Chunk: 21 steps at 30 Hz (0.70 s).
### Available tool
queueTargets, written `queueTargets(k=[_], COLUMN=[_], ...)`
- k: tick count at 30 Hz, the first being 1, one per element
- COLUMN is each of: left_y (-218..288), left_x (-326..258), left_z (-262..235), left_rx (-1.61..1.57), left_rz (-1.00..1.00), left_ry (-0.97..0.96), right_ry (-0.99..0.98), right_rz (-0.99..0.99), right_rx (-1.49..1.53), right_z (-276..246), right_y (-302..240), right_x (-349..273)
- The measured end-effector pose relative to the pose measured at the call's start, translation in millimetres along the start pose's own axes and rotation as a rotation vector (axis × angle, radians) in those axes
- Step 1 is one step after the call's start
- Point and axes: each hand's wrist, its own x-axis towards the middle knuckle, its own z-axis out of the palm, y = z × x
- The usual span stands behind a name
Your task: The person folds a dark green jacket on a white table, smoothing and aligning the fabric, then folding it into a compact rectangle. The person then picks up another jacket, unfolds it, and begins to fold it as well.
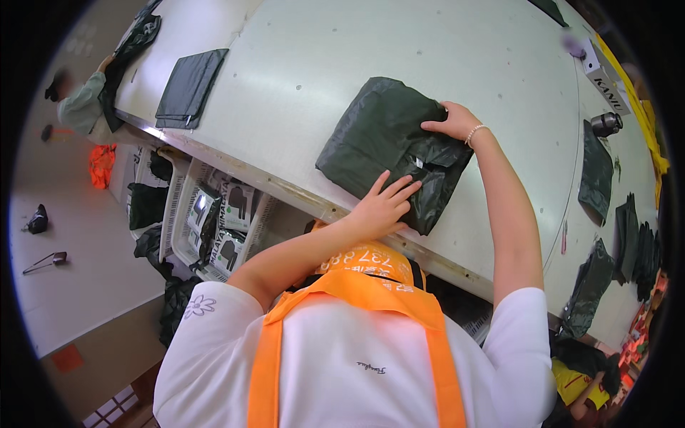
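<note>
A folded dark green sheet of thin, shiny fabric (378, 135) lies on the pale worktable in front of me, with a small white tag (419, 164) near its middle. My left hand (385, 205) rests on its near edge, fingers spread and flat on the creased part. At the far right edge of the same fabric is my right hand (460, 123), a beaded bracelet on the wrist. Its thumb lies on the fabric apart from the index finger; the other fingers are mostly hidden.
Another folded dark piece (189, 89) lies on the worktable (285, 43) to the left. White baskets (187, 203) with packaged goods stand below its edge. On the right are several dark folded pieces (596, 175), a metal flask (606, 124) and a white box (605, 78). A co-worker (82, 107) handles dark fabric at far left.
</note>
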Motion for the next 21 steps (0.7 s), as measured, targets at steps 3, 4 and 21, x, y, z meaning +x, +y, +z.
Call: queueTargets(k=[3, 4, 21], left_y=[6, 6, 13], left_x=[4, 5, 10], left_z=[-1, -2, 20], left_rx=[0.018, 0.028, -0.005], left_rz=[-0.015, -0.019, -0.061], left_ry=[0.017, 0.01, -0.036], right_ry=[-0.3, -0.402, 0.437], right_rz=[0.042, 0.075, 0.197], right_rx=[0.13, 0.249, 0.261], right_z=[-12, -19, 30], right_y=[0, 3, 53], right_x=[21, 25, -118])
